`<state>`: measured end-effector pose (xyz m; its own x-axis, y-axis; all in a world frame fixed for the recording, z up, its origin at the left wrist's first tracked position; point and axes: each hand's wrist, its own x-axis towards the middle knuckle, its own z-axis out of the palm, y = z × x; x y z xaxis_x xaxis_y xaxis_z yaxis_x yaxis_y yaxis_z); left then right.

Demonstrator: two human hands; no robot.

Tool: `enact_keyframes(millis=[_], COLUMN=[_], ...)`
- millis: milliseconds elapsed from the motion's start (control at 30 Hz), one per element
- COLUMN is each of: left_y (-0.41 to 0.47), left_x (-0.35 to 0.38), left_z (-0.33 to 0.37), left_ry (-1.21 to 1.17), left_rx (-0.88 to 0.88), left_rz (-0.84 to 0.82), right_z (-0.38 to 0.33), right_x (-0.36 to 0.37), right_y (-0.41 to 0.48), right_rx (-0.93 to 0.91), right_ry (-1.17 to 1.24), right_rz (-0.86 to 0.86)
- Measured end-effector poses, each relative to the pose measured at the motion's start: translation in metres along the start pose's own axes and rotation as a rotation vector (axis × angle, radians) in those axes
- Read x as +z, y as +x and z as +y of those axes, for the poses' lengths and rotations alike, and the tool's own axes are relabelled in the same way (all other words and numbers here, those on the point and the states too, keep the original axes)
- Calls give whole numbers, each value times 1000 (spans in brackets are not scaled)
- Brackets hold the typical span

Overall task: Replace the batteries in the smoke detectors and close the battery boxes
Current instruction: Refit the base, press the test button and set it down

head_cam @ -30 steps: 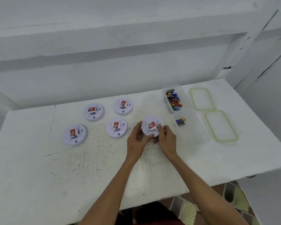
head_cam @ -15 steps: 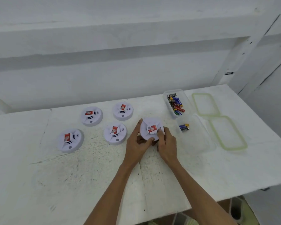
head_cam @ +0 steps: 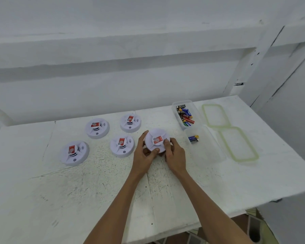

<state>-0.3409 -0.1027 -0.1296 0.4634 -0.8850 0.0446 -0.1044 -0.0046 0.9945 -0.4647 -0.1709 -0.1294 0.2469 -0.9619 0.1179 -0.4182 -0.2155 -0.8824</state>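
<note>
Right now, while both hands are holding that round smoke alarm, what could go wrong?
The smoke alarm is held only by the fingers of the left hand and right hand, so it could slip and bang onto the table. Also, two open boxes sit side by side: the far box holds many batteries, the near box just a pair. Old and new ones might get mixed up.

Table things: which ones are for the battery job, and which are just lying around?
For the job: held smoke detector, gripped by left hand and right hand; four other detectors; far battery box; near battery box; two lids.
Just lying about: only blurry stuff on the floor.
</note>
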Motion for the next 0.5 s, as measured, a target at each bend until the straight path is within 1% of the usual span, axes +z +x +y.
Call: enact_keyframes(millis=[500], left_y=[3], left_x=[0], left_z=[-7], left_ry=[35], left_rx=[37], left_rz=[-15], right_z=[6], right_x=[6], right_y=[3], right_rx=[5], right_ry=[-84], right_rz=[49])
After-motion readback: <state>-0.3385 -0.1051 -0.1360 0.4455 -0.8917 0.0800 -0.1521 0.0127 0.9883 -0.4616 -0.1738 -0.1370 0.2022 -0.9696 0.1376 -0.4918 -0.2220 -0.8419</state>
